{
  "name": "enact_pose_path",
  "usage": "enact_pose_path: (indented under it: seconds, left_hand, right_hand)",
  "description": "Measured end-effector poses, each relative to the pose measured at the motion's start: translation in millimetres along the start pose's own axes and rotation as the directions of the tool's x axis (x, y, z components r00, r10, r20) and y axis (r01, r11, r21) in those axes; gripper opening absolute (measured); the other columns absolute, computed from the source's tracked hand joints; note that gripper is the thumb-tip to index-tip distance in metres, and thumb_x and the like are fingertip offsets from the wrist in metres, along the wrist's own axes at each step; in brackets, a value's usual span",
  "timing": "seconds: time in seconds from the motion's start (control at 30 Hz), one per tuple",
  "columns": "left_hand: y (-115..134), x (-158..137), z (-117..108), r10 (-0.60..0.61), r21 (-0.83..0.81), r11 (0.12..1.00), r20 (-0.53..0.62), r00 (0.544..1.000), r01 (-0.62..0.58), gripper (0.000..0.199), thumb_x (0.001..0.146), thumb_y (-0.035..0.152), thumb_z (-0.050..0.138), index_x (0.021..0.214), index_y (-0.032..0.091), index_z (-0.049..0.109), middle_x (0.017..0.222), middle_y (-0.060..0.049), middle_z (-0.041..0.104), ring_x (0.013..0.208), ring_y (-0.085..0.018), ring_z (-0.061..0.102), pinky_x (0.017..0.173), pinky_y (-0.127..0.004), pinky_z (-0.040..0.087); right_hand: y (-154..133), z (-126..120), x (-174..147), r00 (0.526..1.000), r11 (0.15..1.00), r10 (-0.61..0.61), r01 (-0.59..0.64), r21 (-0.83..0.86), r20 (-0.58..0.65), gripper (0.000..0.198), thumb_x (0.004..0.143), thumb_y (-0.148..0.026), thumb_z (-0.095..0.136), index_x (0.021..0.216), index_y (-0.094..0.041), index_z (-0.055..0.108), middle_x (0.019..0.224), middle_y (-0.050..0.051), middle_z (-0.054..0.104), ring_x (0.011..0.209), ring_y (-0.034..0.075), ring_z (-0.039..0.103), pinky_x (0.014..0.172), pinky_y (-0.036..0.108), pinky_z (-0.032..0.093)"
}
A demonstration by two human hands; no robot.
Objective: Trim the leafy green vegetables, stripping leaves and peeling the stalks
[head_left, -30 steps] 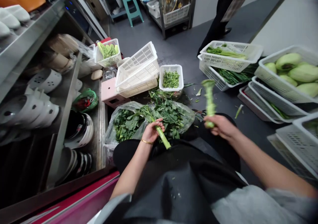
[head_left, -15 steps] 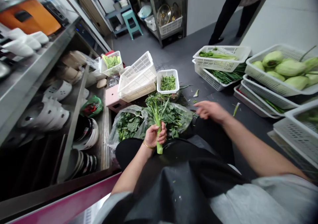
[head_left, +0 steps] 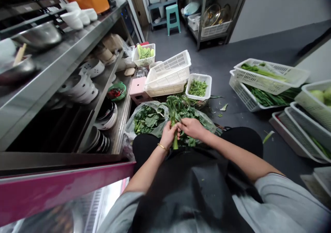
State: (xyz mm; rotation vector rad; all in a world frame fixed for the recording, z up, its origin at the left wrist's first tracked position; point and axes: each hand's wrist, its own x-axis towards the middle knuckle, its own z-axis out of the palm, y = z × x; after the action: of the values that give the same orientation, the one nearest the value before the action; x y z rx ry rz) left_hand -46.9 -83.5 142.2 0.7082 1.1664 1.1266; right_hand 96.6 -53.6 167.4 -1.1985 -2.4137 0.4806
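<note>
My left hand [head_left: 168, 135] is wrapped round a leafy green stalk [head_left: 175, 144], which stands nearly upright with its cut end down over my lap. My right hand [head_left: 193, 128] meets it from the other side, fingers closed in a pinch against the stalk just below its leaves; the exact grip is partly hidden. Beyond both hands lies an open clear plastic bag of leafy greens [head_left: 147, 118], with more greens [head_left: 190, 113] on plastic to its right. Behind those, a white tub [head_left: 198, 97] holds small picked green pieces.
Stacked white baskets [head_left: 168, 90] lean by a pink stool [head_left: 138, 88]. Baskets of green vegetables [head_left: 269, 78] stand on the floor at right. A steel shelf [head_left: 103, 109] with bowls runs along the left. Leaf scraps [head_left: 223, 107] lie on the floor.
My right hand has come in from the right, where it was apart, to the stalk in my left hand. The view has turned rightward, and the person's legs at back right are mostly out of view.
</note>
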Motion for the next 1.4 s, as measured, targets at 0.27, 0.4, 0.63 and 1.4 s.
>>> enact_pose_path:
  seconds: [0.27, 0.4, 0.63, 1.4]
  left_hand:
    - [-2.8, 4.9, -0.3, -0.057, -0.116, 0.992, -0.018, 0.998, 0.055, 0.039, 0.065, 0.017, 0.063, 0.104, 0.017, 0.062, 0.065, -0.001, 0.061, 0.057, -0.014, 0.057, 0.056, -0.024, 0.044]
    - [4.0, 8.7, -3.9, -0.079, -0.263, 0.962, -0.004, 0.997, 0.075, 0.035, 0.064, 0.016, 0.061, 0.099, 0.014, 0.06, 0.064, -0.001, 0.06, 0.054, -0.012, 0.055, 0.055, -0.023, 0.043]
    - [17.4, 5.8, -17.0, -0.127, -0.356, 0.91, 0.244, 0.961, 0.211, 0.039, 0.072, 0.026, 0.055, 0.11, 0.016, 0.056, 0.066, -0.002, 0.057, 0.05, -0.011, 0.051, 0.043, -0.021, 0.038]
    - [-11.8, 0.6, 2.4, 0.301, 0.149, 0.942, 0.011, 0.954, -0.299, 0.04, 0.072, 0.036, 0.071, 0.105, 0.018, 0.059, 0.065, 0.004, 0.053, 0.052, -0.007, 0.05, 0.049, -0.019, 0.039]
  right_hand:
    - [18.4, 6.6, 19.7, 0.98, 0.983, 0.183, -0.184, 0.002, -0.075, 0.041, 0.092, -0.04, 0.038, 0.073, -0.016, 0.065, 0.066, 0.007, 0.062, 0.06, 0.016, 0.056, 0.053, 0.025, 0.034]
    - [6.5, 17.6, -18.3, 0.967, 0.957, -0.256, 0.25, -0.146, -0.019, 0.028, 0.09, -0.031, 0.04, 0.081, -0.017, 0.063, 0.073, 0.007, 0.061, 0.065, 0.016, 0.056, 0.058, 0.026, 0.036]
    - [57.0, 11.8, -28.3, 0.983, 0.989, 0.138, -0.131, -0.064, 0.119, 0.02, 0.078, -0.036, 0.062, 0.084, -0.017, 0.061, 0.072, 0.007, 0.061, 0.058, 0.017, 0.056, 0.053, 0.027, 0.04]
    - [34.2, -34.7, 33.1, 0.928, 0.957, 0.237, -0.173, 0.233, -0.288, 0.048, 0.092, -0.047, 0.038, 0.06, -0.016, 0.053, 0.052, 0.0, 0.049, 0.05, 0.01, 0.041, 0.052, 0.024, 0.028]
